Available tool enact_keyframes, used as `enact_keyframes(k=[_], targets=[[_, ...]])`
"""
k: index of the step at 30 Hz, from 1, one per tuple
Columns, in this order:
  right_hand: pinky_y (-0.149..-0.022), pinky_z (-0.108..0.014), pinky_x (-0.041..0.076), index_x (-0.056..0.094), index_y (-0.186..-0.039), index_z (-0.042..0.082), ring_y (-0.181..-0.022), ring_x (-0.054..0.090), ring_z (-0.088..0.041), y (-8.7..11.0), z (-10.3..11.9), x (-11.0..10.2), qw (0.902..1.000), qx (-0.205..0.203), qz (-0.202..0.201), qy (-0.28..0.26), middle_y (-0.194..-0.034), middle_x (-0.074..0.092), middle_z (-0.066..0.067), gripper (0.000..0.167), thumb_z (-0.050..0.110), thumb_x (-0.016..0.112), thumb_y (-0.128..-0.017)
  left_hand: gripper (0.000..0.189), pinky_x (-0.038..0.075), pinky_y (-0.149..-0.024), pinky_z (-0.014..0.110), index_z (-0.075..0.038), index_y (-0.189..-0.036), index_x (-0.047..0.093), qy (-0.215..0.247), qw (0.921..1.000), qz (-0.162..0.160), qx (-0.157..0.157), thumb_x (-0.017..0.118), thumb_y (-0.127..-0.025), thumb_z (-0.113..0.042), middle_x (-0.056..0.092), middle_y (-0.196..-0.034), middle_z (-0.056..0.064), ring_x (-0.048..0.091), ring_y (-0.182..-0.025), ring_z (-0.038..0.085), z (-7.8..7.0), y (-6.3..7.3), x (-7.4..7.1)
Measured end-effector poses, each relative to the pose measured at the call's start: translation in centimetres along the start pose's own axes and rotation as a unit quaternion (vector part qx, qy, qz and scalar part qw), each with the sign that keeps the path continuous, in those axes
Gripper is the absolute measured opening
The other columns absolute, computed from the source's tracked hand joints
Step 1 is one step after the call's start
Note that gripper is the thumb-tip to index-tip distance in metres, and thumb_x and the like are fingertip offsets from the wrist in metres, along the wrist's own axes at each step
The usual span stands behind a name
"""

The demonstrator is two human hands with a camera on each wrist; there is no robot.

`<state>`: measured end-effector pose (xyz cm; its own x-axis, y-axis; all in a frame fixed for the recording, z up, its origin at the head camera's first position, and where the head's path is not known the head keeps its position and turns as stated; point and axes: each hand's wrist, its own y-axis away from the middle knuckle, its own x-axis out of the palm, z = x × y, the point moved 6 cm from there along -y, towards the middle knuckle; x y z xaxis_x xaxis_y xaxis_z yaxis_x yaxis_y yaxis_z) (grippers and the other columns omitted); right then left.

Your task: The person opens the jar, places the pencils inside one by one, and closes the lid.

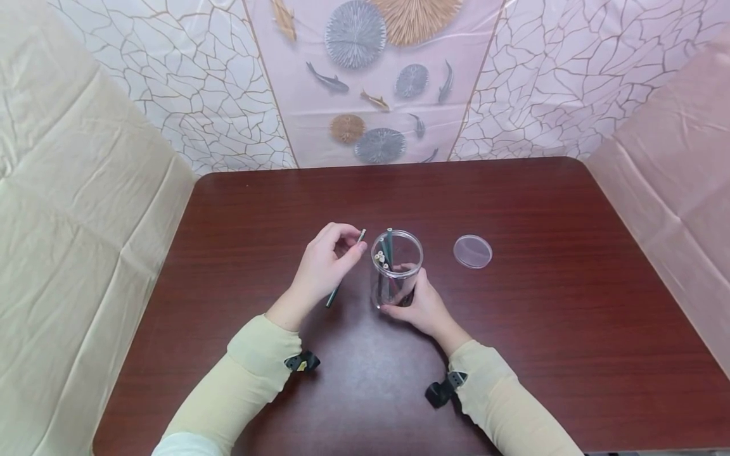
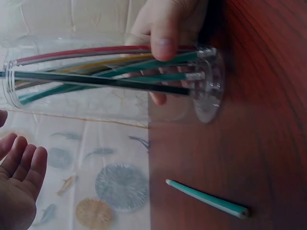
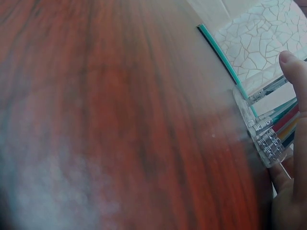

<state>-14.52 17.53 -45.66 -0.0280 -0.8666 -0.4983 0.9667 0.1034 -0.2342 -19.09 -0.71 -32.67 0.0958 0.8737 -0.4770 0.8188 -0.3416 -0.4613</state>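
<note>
The right hand (image 1: pixel 428 307) is gripping the jar (image 1: pixel 403 273) low down, presumably steadying it on the table (image 1: pixel 570 316); pencils (image 1: pixel 390 242) are leaning inside; the left hand (image 1: pixel 325 256) is hovering, fingers loose and apparently holding nothing, above a green pencil (image 2: pixel 206 199) lying beside the jar.

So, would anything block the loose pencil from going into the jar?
Only the jar itself: the loose pencil would need lifting over its rim. The jar is open, the lid lies to its right, and the pencils inside leave room.
</note>
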Motion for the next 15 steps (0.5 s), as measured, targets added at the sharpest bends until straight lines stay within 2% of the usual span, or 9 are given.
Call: enact_keyframes(k=[7, 15], targets=[[-0.099, -0.041, 0.035, 0.038, -0.122, 0.007, -0.118, 0.049, -0.019, 0.0, 0.1, 0.0, 1.0000, 0.001, -0.002, 0.001, -0.126, 0.054, -0.002, 0.079, 0.022, 0.087, -0.063, 0.021, 0.049, -0.067, 0.029, -0.003, -0.102, 0.061, -0.019, 0.9993, 0.004, -0.031, 0.068, -0.084, -0.011, 0.056, -0.084, 0.004, 0.055, -0.073, 0.014, 1.7, 0.5, 0.1], [-0.099, -0.041, 0.035, 0.039, -0.118, 0.006, -0.118, 0.049, -0.021, 0.0, -0.1, 0.2, 0.9999, -0.006, -0.001, 0.008, -0.127, 0.054, -0.003, 0.075, 0.022, 0.087, -0.063, 0.022, 0.049, -0.070, 0.030, -0.004, -0.102, 0.061, -0.048, 0.9959, 0.028, -0.071, 0.068, -0.084, -0.015, 0.057, -0.085, 0.005, 0.057, -0.075, 0.016, 4.2, 1.0, 0.5]])
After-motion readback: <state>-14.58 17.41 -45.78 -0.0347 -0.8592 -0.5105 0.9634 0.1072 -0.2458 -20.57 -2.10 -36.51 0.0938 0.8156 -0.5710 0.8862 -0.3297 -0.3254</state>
